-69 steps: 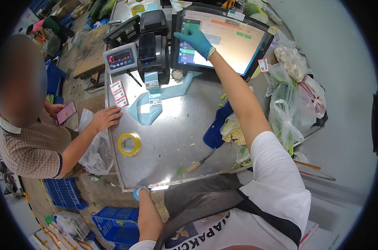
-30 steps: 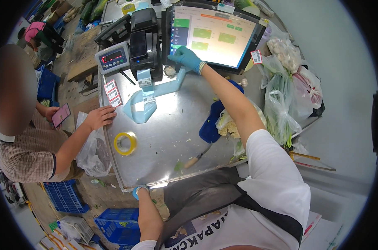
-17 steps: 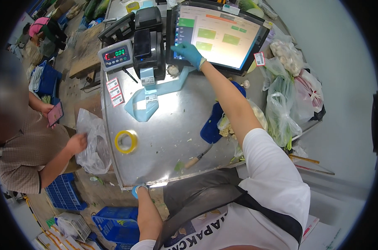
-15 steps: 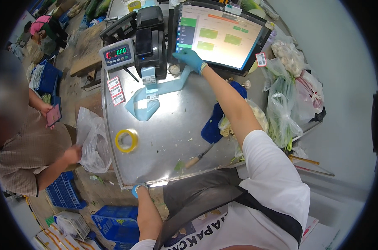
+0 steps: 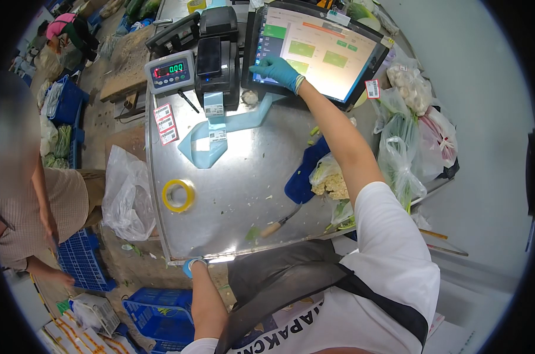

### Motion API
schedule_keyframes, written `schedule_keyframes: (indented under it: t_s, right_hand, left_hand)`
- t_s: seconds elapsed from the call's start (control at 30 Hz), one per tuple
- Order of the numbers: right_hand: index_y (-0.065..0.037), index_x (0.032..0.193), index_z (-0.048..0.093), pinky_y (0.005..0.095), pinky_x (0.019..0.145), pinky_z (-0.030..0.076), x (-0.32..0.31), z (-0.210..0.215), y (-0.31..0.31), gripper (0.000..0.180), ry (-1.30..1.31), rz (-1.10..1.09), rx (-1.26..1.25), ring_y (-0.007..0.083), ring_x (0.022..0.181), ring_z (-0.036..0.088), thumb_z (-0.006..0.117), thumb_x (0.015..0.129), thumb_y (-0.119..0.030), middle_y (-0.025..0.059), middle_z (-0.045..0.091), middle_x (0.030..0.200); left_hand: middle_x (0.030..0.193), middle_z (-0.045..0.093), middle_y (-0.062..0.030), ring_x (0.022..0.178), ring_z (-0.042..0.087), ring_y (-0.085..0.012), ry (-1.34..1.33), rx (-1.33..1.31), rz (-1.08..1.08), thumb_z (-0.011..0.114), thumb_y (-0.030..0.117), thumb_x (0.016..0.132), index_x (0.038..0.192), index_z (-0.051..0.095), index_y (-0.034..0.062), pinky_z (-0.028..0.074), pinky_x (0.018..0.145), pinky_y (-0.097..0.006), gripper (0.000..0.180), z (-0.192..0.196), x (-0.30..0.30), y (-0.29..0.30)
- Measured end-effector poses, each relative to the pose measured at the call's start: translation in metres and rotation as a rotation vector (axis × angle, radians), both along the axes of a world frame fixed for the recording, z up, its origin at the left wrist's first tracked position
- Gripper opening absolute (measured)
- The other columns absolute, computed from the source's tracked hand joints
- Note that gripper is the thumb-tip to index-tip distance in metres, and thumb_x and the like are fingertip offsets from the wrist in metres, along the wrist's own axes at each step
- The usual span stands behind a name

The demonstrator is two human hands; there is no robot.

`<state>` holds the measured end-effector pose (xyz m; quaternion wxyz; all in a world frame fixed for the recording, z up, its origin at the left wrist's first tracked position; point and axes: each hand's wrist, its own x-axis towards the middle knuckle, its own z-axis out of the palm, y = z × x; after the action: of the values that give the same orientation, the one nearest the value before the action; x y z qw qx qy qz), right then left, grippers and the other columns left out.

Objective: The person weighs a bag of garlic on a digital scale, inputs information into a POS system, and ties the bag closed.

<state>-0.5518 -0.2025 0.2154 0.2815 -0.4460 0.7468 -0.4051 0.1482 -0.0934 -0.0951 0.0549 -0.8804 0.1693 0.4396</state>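
One touchscreen monitor (image 5: 320, 53) stands at the far right of the steel counter (image 5: 244, 194); judged rigid, fragile glass, it calls for a light fingertip tap, not a grasp. The right hand (image 5: 279, 71), in a blue glove, rests fingers loosely spread on its lower left corner, clamped on nothing. The left hand (image 5: 192, 265), also gloved, curls over the near counter edge. Left of the screen: one label printer (image 5: 217, 56), one scale display (image 5: 170, 71). Nearer: one yellow tape roll (image 5: 178, 195), one knife (image 5: 277, 223), one blue cloth (image 5: 305, 174).
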Motion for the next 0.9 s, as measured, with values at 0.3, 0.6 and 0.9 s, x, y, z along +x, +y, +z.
schedule_keyframes:
  t_s: [0.3,0.6,0.9]
  right_hand:
    - [-0.002,0.073,0.065,0.0276,0.068,0.047,0.0,0.029,-0.014,0.046,-0.124,-0.128,-0.215,0.0135,0.068,0.056,0.076,0.08,-0.046,0.0059,0.062,0.071]
    - [-0.007,0.076,0.062,0.0248,0.065,0.046,0.042,-0.008,0.001,0.038,-0.006,-0.007,-0.085,0.0098,0.068,0.052,0.078,0.081,-0.04,0.0002,0.059,0.071]
    - [-0.005,0.072,0.062,0.0289,0.067,0.049,0.021,0.005,-0.012,0.045,-0.008,-0.06,-0.142,0.0143,0.067,0.058,0.078,0.077,-0.046,0.0072,0.065,0.073]
  left_hand:
    - [0.127,0.062,-0.0069,0.101,0.061,-0.0214,0.114,-0.099,0.181,0.054,0.048,0.093,0.13,0.06,0.0078,0.048,0.09,-0.036,0.054,0.014,-0.004,-0.002]
    - [0.114,0.068,-0.0013,0.094,0.066,-0.0151,-0.146,0.12,-0.188,0.058,0.035,0.093,0.119,0.068,0.0106,0.053,0.081,-0.032,0.036,0.03,-0.017,0.0]
    - [0.103,0.072,-0.0026,0.083,0.069,-0.015,-0.293,0.17,-0.242,0.067,0.03,0.089,0.11,0.072,0.0085,0.055,0.073,-0.032,0.03,0.003,-0.002,0.006]
